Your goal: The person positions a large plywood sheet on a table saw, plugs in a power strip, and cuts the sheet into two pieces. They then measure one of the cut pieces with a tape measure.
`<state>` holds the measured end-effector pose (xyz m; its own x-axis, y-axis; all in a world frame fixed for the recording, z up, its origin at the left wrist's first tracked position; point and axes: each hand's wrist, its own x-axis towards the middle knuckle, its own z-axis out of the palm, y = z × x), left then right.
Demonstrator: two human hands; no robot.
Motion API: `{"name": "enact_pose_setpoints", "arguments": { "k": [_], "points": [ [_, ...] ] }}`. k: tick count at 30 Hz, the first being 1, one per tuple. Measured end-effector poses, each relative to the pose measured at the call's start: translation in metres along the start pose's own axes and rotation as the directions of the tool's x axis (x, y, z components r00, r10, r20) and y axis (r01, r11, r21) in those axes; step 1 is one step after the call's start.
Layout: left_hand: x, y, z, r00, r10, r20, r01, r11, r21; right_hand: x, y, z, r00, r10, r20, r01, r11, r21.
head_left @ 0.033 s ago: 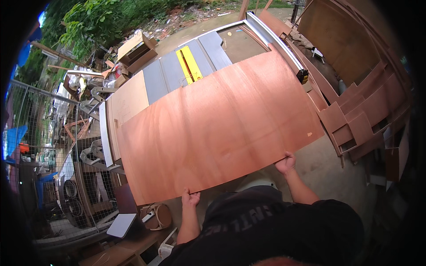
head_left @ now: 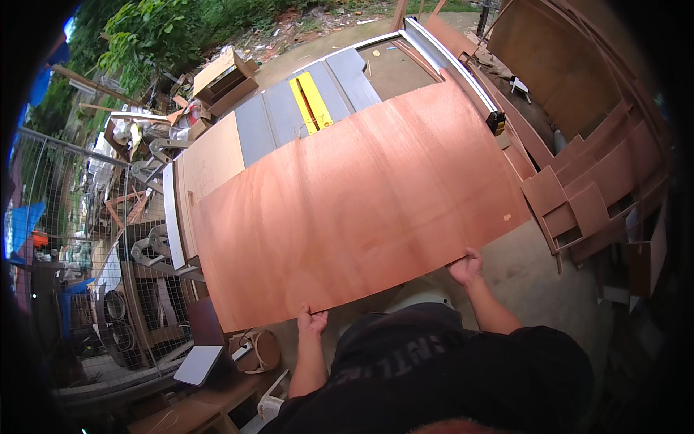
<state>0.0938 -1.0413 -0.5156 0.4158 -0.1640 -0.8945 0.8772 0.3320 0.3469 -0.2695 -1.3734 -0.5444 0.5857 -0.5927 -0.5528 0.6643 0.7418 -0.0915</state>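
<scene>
Left hand [head_left: 311, 319] and right hand [head_left: 467, 266] both clamped on the near edge of a large reddish plywood sheet [head_left: 354, 210], fingers curled over the rim, left at about 7 o'clock of the sheet and right at about 5 o'clock. Sheet lies flat across the saw table [head_left: 271, 116], covering most of it; the yellow blade insert [head_left: 311, 101] shows just past the far edge at 12 o'clock. Stack of plywood offcuts [head_left: 585, 195] sits at 3 o'clock, wire fence [head_left: 87, 239] at 9 o'clock.
</scene>
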Motion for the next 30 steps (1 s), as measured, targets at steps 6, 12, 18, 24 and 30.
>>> {"name": "enact_pose_setpoints", "arguments": {
  "k": [6, 12, 18, 24, 30],
  "points": [
    [-0.006, -0.001, 0.007, 0.999, -0.022, 0.048, 0.022, 1.0, 0.003, -0.028, 0.092, -0.005, 0.95, 0.307, 0.051, -0.288, 0.93, -0.227],
    [0.002, 0.006, -0.025, 0.951, -0.177, 0.255, 0.115, 0.963, 0.243, -0.01, 0.171, 0.007, 0.99, 0.074, 0.124, -0.043, 0.971, -0.234],
    [-0.047, 0.046, -0.078, 0.686, 0.343, 0.642, -0.516, -0.392, 0.761, -0.007, 0.182, -0.01, 0.982, -0.042, 0.185, 0.077, 0.979, -0.188],
    [0.006, 0.107, -0.116, 0.295, 0.274, 0.915, -0.092, -0.945, 0.312, 0.021, 0.17, -0.062, 0.89, 0.099, 0.445, 0.032, 0.96, -0.278],
    [0.049, 0.123, -0.094, -0.143, 0.202, 0.969, -0.092, -0.977, 0.19, 0.062, 0.154, -0.084, 0.618, 0.099, 0.78, 0.263, 0.909, -0.323]
  ]
}}
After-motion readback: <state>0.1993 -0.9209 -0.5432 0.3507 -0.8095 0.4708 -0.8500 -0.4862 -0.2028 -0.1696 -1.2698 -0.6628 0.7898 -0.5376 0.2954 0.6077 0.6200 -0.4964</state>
